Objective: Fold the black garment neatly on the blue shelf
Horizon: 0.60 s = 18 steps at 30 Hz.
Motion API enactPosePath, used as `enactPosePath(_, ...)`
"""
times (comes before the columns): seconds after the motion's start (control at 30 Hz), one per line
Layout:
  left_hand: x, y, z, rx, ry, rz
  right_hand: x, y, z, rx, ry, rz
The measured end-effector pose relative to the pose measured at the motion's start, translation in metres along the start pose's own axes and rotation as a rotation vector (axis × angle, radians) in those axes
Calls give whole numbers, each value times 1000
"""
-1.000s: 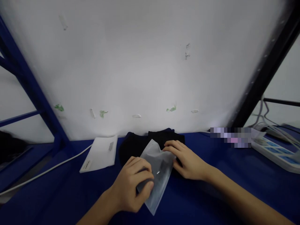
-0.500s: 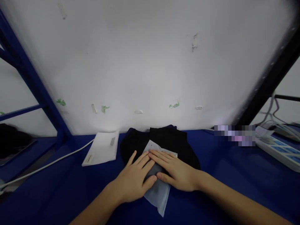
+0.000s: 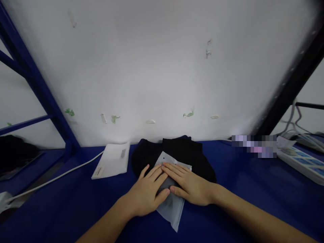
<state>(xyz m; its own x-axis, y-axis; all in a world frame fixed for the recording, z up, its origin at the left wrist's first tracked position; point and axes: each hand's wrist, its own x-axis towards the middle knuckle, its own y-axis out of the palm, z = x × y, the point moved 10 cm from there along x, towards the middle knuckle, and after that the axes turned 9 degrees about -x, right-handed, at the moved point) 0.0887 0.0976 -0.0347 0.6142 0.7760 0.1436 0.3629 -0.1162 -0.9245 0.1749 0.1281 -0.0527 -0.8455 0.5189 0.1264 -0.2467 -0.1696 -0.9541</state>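
Plastic pouch [image 3: 170, 206]: translucent, grey-white, flat, with something dark inside. Lies at the middle of the blue worktop [image 3: 253, 189], its far end resting on a heap of black fabric [image 3: 199, 162], its near corner pointing toward the person. A small hole shows near the far edge.

Left hand [image 3: 146, 192]: palm down on the pouch's left half, fingers [image 3: 154, 173] stretched flat and close together, gripping nothing. Judged to be pressing the pouch flat.

Right hand [image 3: 188, 184]: palm down on the right half, fingers likewise laid out flat, their tips overlapping the left hand's. No grasp; it only bears down. Both hands together appear to hold the pouch smooth against the fabric and worktop.

White envelope [image 3: 111, 164]: lies flat to the left, well apart from the pouch. It carries a small grey label and a pale strip near one corner; the writing is too small to read.

White cable [image 3: 55, 177]: runs from the envelope's side toward the left edge.

White panel [image 3: 162, 74]: stands behind the worktop, with scraps of green and white tape stuck on it.

Power strip [image 3: 301, 162]: far right, white with blue markings, unreadable.

Blurred patch, right of the fabric: nothing legible.
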Motion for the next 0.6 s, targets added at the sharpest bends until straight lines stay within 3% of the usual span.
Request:
enactPosePath(0.2, -1, -18, 5, -51, -27, -87, -7, -16, -12, 14, 76, -38)
enactPosePath(0.33, -5, -35, 21, -26, -168, -214, -12, -27, -33, -102, 214, -118)
enactPosePath(0.47, -7, -32, 34, -45, -295, -185, -14, -35, -50, -147, 342, -192)
enactPosePath(0.6, -8, -31, 33, -72, -305, -166, -14, -42, -53, -175, 361, -252)
